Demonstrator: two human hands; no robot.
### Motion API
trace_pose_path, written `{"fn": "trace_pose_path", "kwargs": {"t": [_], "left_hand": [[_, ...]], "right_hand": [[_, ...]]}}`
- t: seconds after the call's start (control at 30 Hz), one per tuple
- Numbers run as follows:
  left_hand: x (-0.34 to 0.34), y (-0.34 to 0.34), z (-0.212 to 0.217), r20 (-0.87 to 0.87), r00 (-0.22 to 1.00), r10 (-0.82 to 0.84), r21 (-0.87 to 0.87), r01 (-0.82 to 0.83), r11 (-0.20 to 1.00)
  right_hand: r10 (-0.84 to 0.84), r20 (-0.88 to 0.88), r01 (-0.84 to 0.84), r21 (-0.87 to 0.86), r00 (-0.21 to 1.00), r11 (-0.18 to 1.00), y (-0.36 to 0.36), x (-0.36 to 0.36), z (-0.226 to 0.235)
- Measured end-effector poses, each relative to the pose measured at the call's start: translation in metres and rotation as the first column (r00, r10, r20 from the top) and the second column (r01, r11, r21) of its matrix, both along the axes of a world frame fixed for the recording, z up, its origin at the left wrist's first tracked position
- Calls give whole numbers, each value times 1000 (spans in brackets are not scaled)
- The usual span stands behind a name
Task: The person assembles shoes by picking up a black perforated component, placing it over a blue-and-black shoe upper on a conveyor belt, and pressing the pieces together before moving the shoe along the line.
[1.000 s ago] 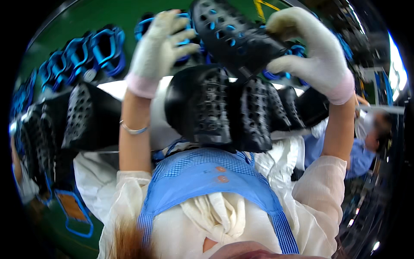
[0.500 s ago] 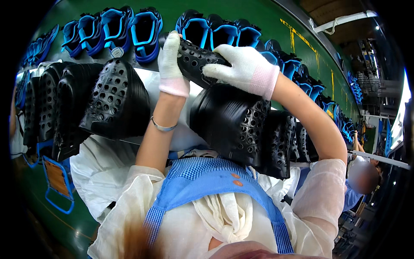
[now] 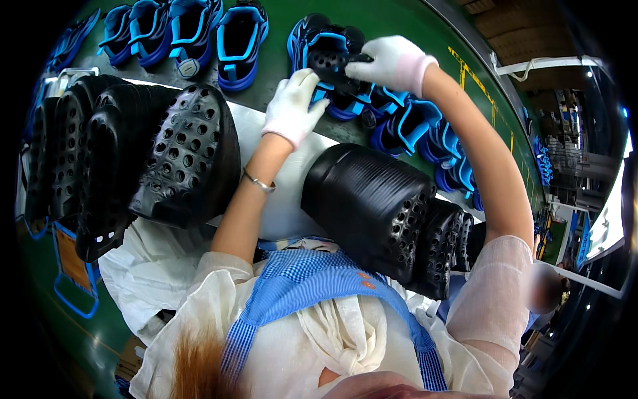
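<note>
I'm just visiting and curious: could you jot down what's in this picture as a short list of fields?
Place: green conveyor belt
Left hand: white glove, touching the black perforated shoe upper
Right hand: white glove, gripping the same upper from above
On belt: blue shoe soles in a row
Nearer stacks: black uppers, left stack, right stack
Wrist: thin bracelet
</note>
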State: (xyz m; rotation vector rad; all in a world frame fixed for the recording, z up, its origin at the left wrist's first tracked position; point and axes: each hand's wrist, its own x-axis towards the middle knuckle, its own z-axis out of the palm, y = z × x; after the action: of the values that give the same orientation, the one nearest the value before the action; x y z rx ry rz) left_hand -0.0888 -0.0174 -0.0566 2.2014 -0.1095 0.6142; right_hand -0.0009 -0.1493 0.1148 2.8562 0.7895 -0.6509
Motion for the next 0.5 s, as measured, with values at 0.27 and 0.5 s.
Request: {"fn": "trace_pose_path", "kwargs": {"t": [0.27,0.5], "left_hand": [[9,-13,18,-90,996,16,74,-9,997],[43,0,51,-791,612,-23,226,326,918]], "right_hand": [[158,148,-119,-244,976,962,60,20,-61],[100,238,-59,-177,966,982,74,39,-109]]}}
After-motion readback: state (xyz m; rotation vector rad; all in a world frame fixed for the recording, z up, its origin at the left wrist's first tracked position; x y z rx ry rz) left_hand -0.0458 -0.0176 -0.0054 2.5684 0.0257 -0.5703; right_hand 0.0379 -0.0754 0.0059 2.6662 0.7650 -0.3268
